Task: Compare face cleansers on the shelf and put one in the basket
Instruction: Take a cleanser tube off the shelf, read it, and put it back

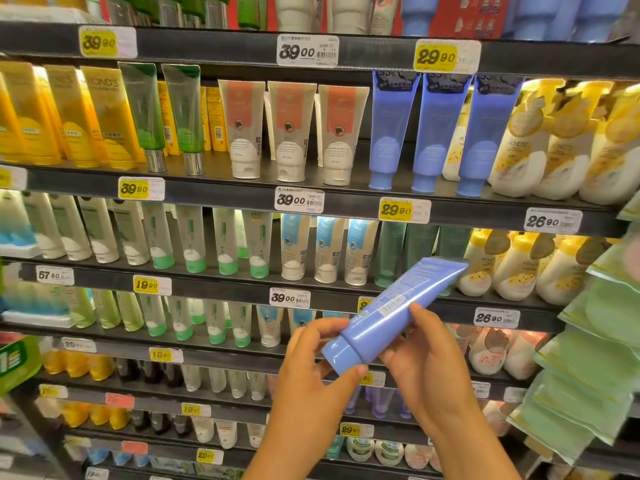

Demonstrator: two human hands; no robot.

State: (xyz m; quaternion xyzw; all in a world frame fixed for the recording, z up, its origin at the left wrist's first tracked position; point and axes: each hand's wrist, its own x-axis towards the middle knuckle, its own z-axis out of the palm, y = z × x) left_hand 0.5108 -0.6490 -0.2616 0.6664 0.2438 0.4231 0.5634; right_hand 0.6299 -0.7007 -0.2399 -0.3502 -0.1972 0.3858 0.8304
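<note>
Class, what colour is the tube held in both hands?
Light blue tube, seen in the head view.

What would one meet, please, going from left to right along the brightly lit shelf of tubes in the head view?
Yellow tubes → green tubes → white and coral tubes → blue tubes → cream and yellow bottles.

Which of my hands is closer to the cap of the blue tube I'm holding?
Left. The left hand pinches the cap itself, thumb beneath it. The right hand grips the blue tube further up its body.
</note>
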